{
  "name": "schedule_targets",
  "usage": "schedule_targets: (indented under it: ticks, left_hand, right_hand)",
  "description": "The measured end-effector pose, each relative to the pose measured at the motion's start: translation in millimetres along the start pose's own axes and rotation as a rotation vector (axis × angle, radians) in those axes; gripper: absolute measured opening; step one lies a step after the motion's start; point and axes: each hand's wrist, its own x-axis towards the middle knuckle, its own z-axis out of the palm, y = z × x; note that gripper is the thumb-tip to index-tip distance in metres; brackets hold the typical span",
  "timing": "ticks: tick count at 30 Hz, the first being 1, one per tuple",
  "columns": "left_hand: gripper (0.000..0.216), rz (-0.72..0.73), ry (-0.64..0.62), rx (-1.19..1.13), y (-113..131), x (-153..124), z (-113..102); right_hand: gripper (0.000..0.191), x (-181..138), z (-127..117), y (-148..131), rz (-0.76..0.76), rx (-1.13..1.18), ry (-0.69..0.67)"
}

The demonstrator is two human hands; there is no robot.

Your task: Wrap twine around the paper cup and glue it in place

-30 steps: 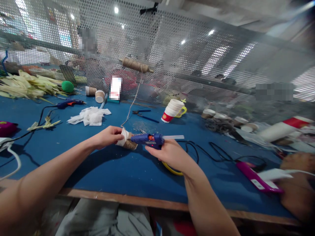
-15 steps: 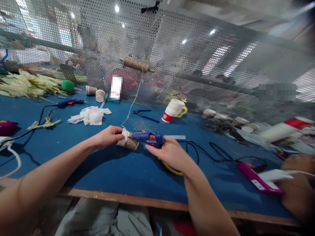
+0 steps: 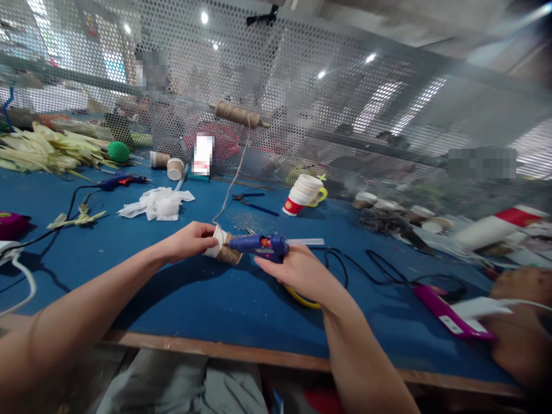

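Observation:
My left hand (image 3: 192, 238) grips the white end of a paper cup (image 3: 228, 254) that lies tilted on its side, its lower part wrapped in brown twine. My right hand (image 3: 297, 266) is closed around a blue hot glue gun (image 3: 263, 246), with a clear glue stick poking out of its back. The gun's nozzle points left and meets the cup's wrapped side; whether it touches the surface cannot be made out. A strand of twine (image 3: 233, 181) runs from the cup up to a spool (image 3: 237, 113) on the mesh screen.
Behind the cup lie blue-handled pliers (image 3: 256, 204) and stacked paper cups (image 3: 301, 194). To the left are white cloth (image 3: 157, 203) and a second glue gun (image 3: 123, 181). A purple power strip (image 3: 452, 313) with black cords lies right, near another person's arm (image 3: 524, 328).
Almost nothing differs. Both hands, the cup and the glue gun hold nearly the same place, with only a slight shift of the whole view.

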Motion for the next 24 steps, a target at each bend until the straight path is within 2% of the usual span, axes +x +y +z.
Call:
schedule_targets:
  ticks: [13,21,24]
  left_hand:
    - [0.020,0.075,-0.030,0.101,0.0,-0.9,-1.0]
    - [0.023,0.083,-0.043,0.059,-1.7,-0.2,-0.6]
    - [0.024,0.098,-0.048,0.076,-2.6,-0.4,-0.9]
  right_hand:
    - [0.028,5.1,-4.1,-0.9,0.038,0.037,0.071]
    - [0.022,0.9,-5.3,-2.0,0.102,0.125,-0.020]
    - [0.024,1.6,-5.7,-3.0,0.084,0.084,0.019]
